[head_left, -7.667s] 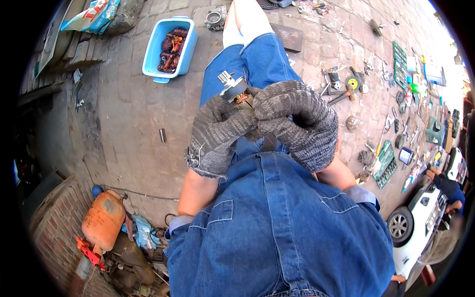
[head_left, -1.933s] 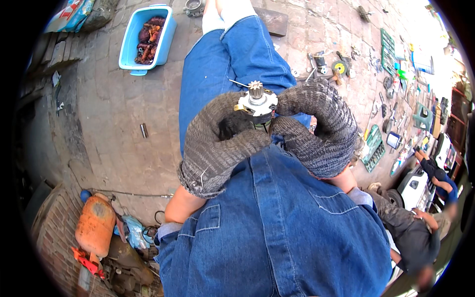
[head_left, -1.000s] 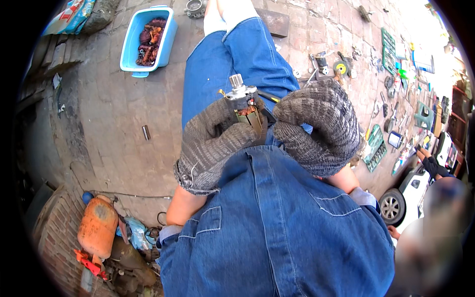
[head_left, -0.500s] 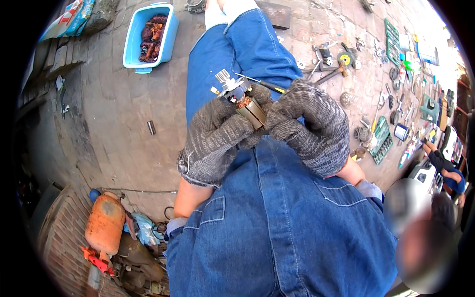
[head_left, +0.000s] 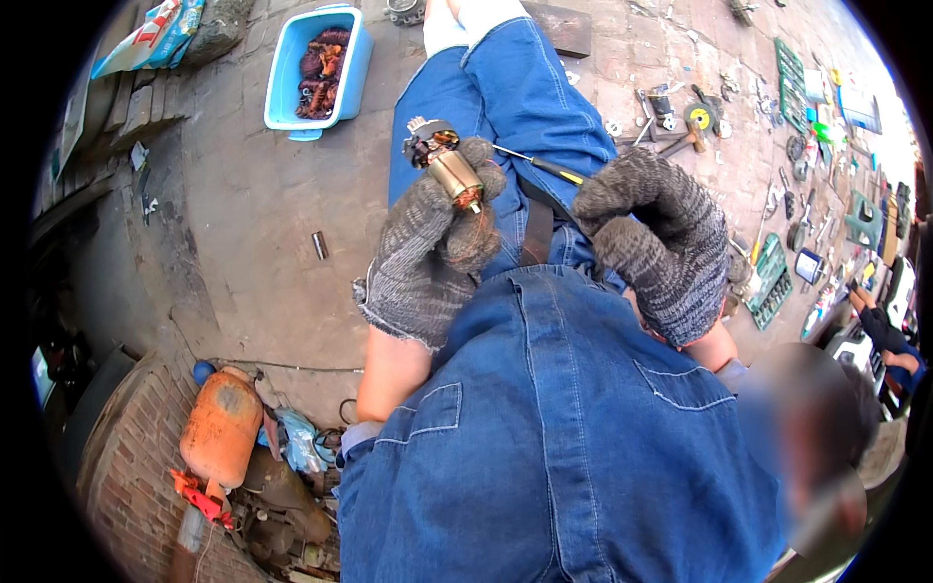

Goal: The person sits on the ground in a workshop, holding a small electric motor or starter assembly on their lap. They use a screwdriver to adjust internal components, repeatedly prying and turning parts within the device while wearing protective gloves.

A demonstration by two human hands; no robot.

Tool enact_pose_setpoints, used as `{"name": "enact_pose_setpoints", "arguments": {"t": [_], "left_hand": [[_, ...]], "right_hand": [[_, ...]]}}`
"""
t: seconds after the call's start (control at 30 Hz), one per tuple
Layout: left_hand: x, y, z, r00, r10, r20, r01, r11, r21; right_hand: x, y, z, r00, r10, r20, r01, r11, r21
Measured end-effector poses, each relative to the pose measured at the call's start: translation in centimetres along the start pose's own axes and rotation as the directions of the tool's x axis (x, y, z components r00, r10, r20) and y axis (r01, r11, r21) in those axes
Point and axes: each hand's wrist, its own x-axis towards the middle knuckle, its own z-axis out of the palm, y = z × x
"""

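Both my hands wear grey knitted gloves. In front of my lap, my left hand grips a small motor armature, a metal cylinder with copper windings and a dark end piece at its upper left. The fingers close round its lower part and partly hide it. To the right, apart from the armature, my right hand is curled with fingertips and thumb close together. Whether it pinches anything is hidden. A screwdriver with a black and yellow handle lies on my right thigh, just left of my right hand.
A light blue tub with reddish-brown scrap stands ahead left. A short metal cylinder lies on the paving. Many tools lie right, with a hammer and a green socket case. An orange tank is lower left; people are at the right.
My hands have moved apart. The left has drawn the armature away and turned it, showing more of its cylinder; the right has shifted right, off the part. The whole view has shifted slightly.
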Motion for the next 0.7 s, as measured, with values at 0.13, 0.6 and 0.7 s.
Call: {"name": "enact_pose_setpoints", "arguments": {"t": [0.13,0.6,0.7], "left_hand": [[0.1,0.4,1.1,0.997,-0.065,-0.048,0.064,0.998,-0.009],[-0.2,-0.6,0.7,0.999,0.034,-0.041,-0.030,0.995,0.099],[-0.6,-0.9,1.1,0.994,0.083,-0.071,-0.071,0.986,0.153]], "right_hand": [[0.9,0.4,0.3,0.986,-0.058,0.157,0.095,0.966,-0.240],[1.6,1.9,1.9,0.979,-0.164,0.122,0.195,0.929,-0.314],[1.5,1.8,1.7,0.974,-0.164,0.158,0.206,0.930,-0.304]]}}
